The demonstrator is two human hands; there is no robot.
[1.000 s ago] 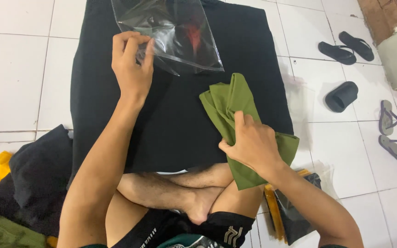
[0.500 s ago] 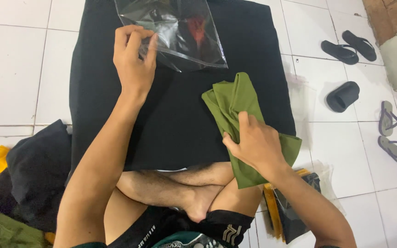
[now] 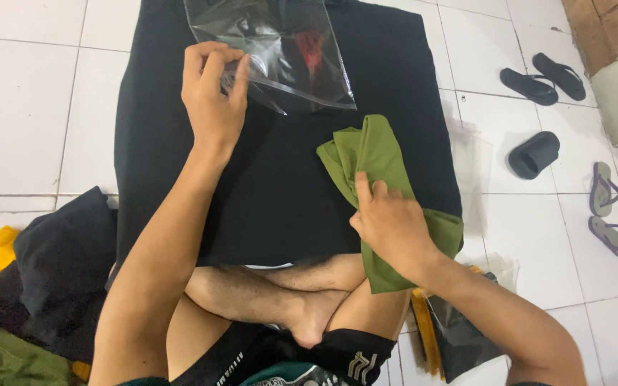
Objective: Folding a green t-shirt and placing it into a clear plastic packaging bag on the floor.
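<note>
Head view: left hand (image 3: 212, 96) is pinching the near edge of the clear plastic bag (image 3: 273, 53), fingers closed on it, bag barely shifted on the black cloth (image 3: 266, 200). Right hand (image 3: 391, 225) keeps pressing the folded olive-green garment (image 3: 373, 157), fingers spread flat, garment lying right of the bag, not yet inside.

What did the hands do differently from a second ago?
Very little changed. The left hand still pinches the corner of the clear plastic bag, which sits about where it was. The right hand still presses on the folded olive-green cloth, having slid only slightly along it. The black cloth and the sandals stayed put.
</note>
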